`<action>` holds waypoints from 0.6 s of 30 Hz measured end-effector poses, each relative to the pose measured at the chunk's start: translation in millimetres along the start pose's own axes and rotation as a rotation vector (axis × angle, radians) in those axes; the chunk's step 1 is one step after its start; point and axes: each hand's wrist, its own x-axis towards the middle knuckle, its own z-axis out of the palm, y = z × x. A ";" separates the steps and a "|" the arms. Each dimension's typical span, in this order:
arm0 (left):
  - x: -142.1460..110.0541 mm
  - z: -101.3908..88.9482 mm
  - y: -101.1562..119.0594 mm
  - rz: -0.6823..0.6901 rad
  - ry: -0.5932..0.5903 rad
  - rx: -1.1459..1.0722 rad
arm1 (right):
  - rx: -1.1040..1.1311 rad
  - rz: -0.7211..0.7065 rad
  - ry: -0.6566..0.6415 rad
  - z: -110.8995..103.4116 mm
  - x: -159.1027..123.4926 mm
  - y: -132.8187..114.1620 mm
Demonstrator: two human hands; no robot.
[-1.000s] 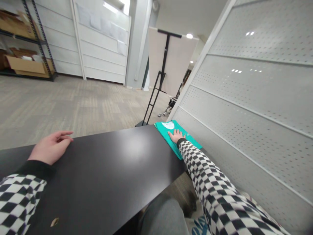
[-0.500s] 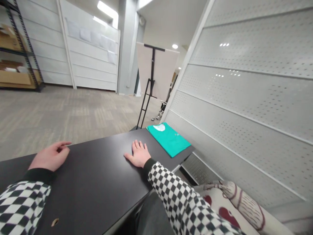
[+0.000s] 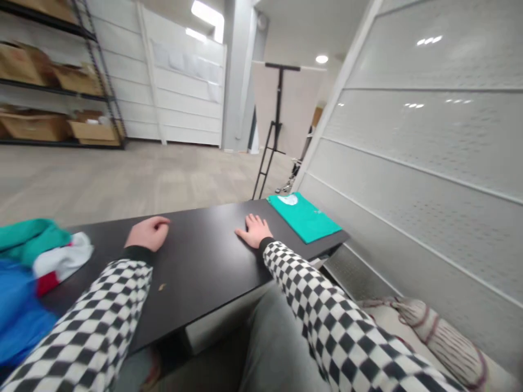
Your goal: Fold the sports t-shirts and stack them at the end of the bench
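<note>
Two bare hands are held apart over the dark table (image 3: 200, 256). The right hand (image 3: 255, 234) is laid palm down, its fingers well spread, with nothing seen in its hold. The left hand (image 3: 147, 234) is loosely curled near the far edge; its palm is hidden, so whether anything is gripped cannot be told.

Just beyond the right hand, on its outer side, a folded teal cloth (image 3: 308, 218) is laid flat, its white patch (image 3: 288, 200) turned toward the far end. To the outer side of the left hand, green fabric (image 3: 38, 239), white-and-red fabric (image 3: 67, 258) and blue fabric (image 3: 20, 310) are bunched loosely together. A small tan scrap (image 3: 162, 287) is seen nearer the body than the left hand.

The teal cloth could be pushed askew, or its layers shifted, if it were brushed by the right hand or dragged across the smooth surface; being set close to the table's end, it could also be tipped off. The loose fabrics could be snagged by the checkered left sleeve (image 3: 102, 305), and the blue one, apparently slick, could be slid away. The scrap could be trapped beneath any fabric pulled inward.
</note>
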 end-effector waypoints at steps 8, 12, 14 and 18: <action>-75.4 -14.0 13.0 0.113 0.015 -0.031 | -0.045 -0.073 0.115 31.8 38.3 37.5; -109.7 -15.2 3.0 0.162 0.029 -0.044 | 0.072 -0.154 0.263 44.0 65.0 57.8; -130.8 -16.5 3.9 0.194 0.035 -0.056 | 0.165 -0.155 0.282 34.8 60.0 59.2; -170.7 -27.7 5.5 0.299 0.050 -0.066 | 0.367 -0.094 0.407 14.0 7.3 35.9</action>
